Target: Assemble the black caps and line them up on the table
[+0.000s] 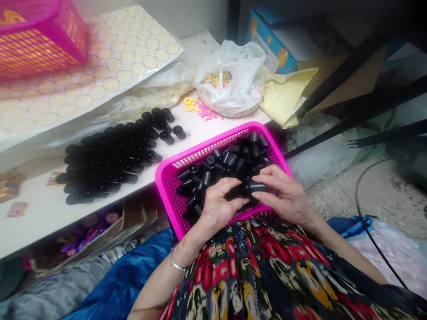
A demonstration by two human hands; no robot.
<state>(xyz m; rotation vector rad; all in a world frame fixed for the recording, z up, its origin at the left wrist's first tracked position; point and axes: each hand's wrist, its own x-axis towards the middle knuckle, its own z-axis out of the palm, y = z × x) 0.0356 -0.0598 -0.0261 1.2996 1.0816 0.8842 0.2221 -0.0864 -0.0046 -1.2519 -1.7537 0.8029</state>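
A pink plastic basket [162, 177] rests against my lap, holding many small black plastic cylinders [230, 158]. Over its near right part, my right hand [285, 195] pinches one black plastic cylinder [256, 187] between thumb and fingers, lying roughly level. My left hand [220, 203] faces it from the left, fingers and thumb curled towards the cylinder's left end. Something dark sits between those left fingers, but it blends with the black pieces behind. On the white table, a dense group of similar black cylinders [110, 155] stands in close rows, a few slightly apart at its right end.
Behind the basket are a white plastic bag [247, 66] of colourful beads, spilled pink beads [208, 110] and a yellow packet [287, 95]. A sheet of round stickers [125, 58] and another pink basket [63, 33] are at the back left. Black bars [360, 106] cross the right side.
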